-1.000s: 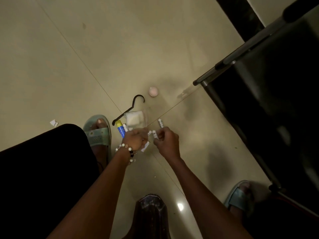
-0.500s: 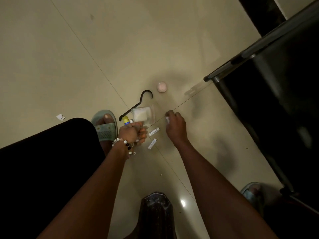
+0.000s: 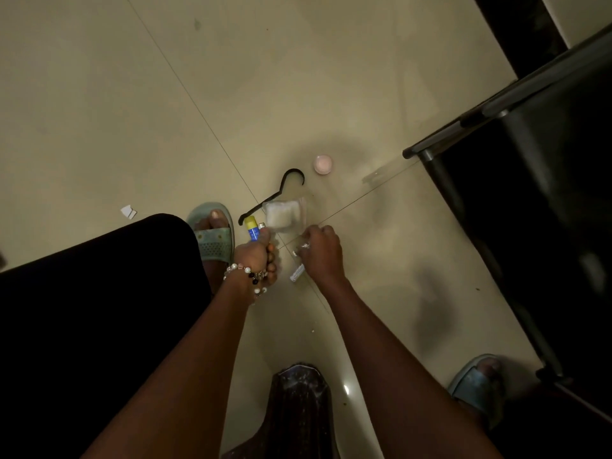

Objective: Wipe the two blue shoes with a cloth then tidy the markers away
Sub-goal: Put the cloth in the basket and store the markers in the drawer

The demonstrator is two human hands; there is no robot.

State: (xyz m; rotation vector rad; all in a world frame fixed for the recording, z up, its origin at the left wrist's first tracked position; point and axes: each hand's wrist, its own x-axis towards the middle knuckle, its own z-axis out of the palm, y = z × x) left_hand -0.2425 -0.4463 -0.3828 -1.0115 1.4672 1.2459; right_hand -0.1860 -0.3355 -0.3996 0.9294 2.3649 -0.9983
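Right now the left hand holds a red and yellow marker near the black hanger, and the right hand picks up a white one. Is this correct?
Not quite: in the head view the marker held by the left hand is blue and yellow, not red. The rest holds.

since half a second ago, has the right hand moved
Yes. The right hand has pulled back from the pink round object, towards the person and the left hand, and pinches a white marker.

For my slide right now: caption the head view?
Left hand grips markers; right hand picks another off the floor.
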